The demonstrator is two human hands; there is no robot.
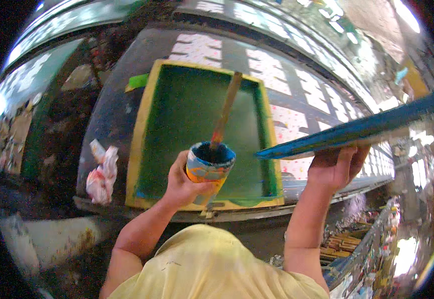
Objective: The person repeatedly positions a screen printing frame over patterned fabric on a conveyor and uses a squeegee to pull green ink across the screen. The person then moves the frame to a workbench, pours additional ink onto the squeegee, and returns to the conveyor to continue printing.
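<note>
My left hand [183, 185] is wrapped round a paint-smeared cup [210, 169] with dark blue ink inside. A wooden stirring stick [229, 102] leans up out of the cup. Below the cup lies a screen printing frame [142, 144] with yellow wooden sides and green mesh [192, 109]. On the right, my right hand [337, 168] grips from beneath a long squeegee [356, 127], its face coated in blue. The squeegee is raised and tilted, its left tip over the frame's right side. Part of my right fingers is hidden behind it.
The frame rests on a long dark table [122, 74] bearing rows of white printed fabric pieces [266, 70]. Crumpled red-stained cloths [102, 174] lie at the table's left. A green tab [138, 81] sticks out by the frame's upper left. Wooden slats [344, 244] are piled at lower right.
</note>
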